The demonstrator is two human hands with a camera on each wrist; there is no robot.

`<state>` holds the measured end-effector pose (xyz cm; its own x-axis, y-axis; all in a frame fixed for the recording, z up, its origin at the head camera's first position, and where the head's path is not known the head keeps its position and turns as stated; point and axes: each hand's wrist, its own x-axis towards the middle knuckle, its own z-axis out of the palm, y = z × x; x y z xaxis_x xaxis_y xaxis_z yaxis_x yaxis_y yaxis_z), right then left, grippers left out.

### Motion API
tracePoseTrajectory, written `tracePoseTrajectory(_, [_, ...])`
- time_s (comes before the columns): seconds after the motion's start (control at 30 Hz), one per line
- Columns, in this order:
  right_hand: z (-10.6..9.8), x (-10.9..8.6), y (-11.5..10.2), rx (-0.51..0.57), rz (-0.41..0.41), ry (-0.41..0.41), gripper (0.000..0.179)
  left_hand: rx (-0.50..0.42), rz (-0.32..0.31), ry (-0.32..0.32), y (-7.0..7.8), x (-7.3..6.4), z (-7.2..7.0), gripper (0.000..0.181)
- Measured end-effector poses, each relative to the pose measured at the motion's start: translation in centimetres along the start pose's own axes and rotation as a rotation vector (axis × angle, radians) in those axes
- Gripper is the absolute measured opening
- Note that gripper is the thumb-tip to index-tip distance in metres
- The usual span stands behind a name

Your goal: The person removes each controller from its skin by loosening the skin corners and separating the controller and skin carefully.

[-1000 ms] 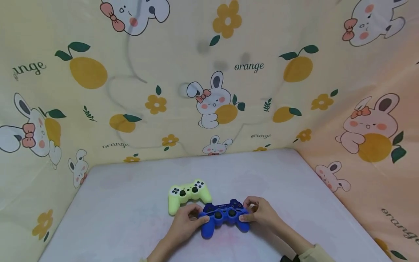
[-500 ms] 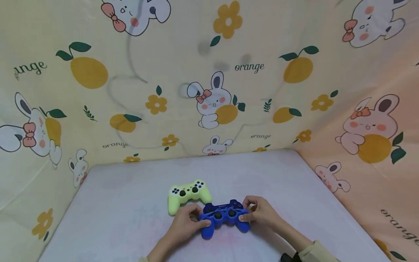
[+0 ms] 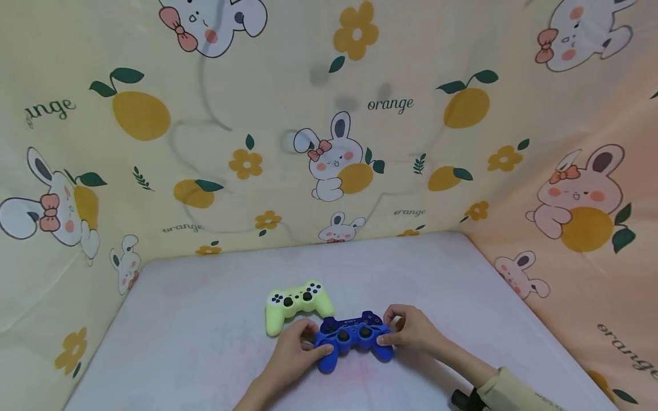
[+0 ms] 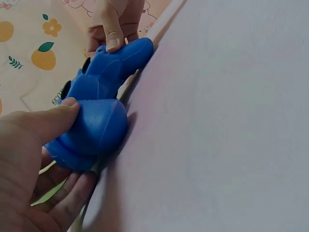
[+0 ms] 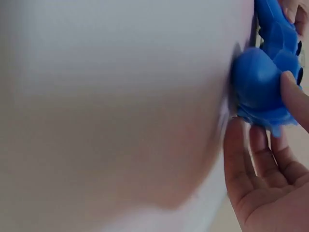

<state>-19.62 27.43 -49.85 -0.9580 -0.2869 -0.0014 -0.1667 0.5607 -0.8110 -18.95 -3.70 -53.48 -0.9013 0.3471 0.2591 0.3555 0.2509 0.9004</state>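
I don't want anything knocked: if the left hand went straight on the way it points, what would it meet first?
The blue controller, which the left hand pinches at its left end. Beyond that, the yellow-green controller looks likeliest next, though depth between them is hard to judge.

Wrist views look dim (the right blurrier).

"What is held?"
"A blue controller (image 3: 354,339), darker at top, its black sticks (image 3: 343,335) upward. The left hand (image 3: 293,349) pinches one end, the right hand (image 3: 414,331) the other. Just beside lies a yellow-green controller (image 3: 297,305)."
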Motion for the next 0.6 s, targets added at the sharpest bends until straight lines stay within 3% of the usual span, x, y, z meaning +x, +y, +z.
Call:
tracePoseTrajectory(0.13, [-1.0, 0.3, -0.5, -0.079, -0.081, -0.073, 0.036, 0.011, 0.009, -0.008, 0.5, 0.0, 0.2, 0.05])
tracePoseTrajectory(0.27, [-1.6, 0.4, -1.5, -0.085, -0.132, -0.11, 0.036, 0.141, 0.026, -0.015, 0.8, 0.2, 0.4, 0.065])
tracePoseTrajectory(0.4, [-1.6, 0.6, -2.3, -0.069, -0.202, -0.085, 0.032, 0.244, 0.04, -0.02, 1.0, 0.6, 0.7, 0.073])
tracePoseTrajectory(0.6, [-1.1, 1.0, -3.3, -0.045, -0.266, -0.018, 0.02, 0.298, 0.035, -0.052, 1.3, 1.1, 1.3, 0.078])
